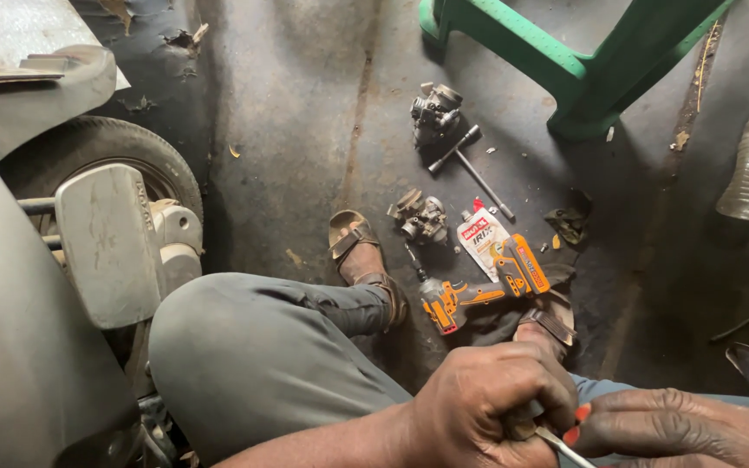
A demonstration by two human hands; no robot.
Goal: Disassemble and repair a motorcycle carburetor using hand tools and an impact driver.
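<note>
Left hand: the left hand (491, 403) is curled into a tight fist at the bottom edge of the view, just above the person's knee, fingers wrapped around a small dull metal part (520, 426) that is almost wholly hidden inside the grip.
Right hand: the right hand (678, 429) lies just beside the left, fingers drawn narrow around a slim screwdriver with an orange-red handle (565, 438).
Screwdriver axis: its long axis runs on a diagonal; the thin silver shaft shows between the hands, but which way the tip points cannot be told.
Contact: the shaft meets the small metal part at the left fist; the exact spot is hidden by fingers.
Floor ahead: an orange and black cordless drill (483, 286) lies on the dark concrete floor (305, 130), its length roughly left to right, just beside a white squeeze tube with a red cap (481, 234).
Further parts: two grey metal carburettors (422, 217) lie near a steel T-handle wrench (472, 169).
Surroundings: a green plastic stool (582, 61) stands beyond; a grey scooter with a black tyre (97, 199) is at the left.
</note>
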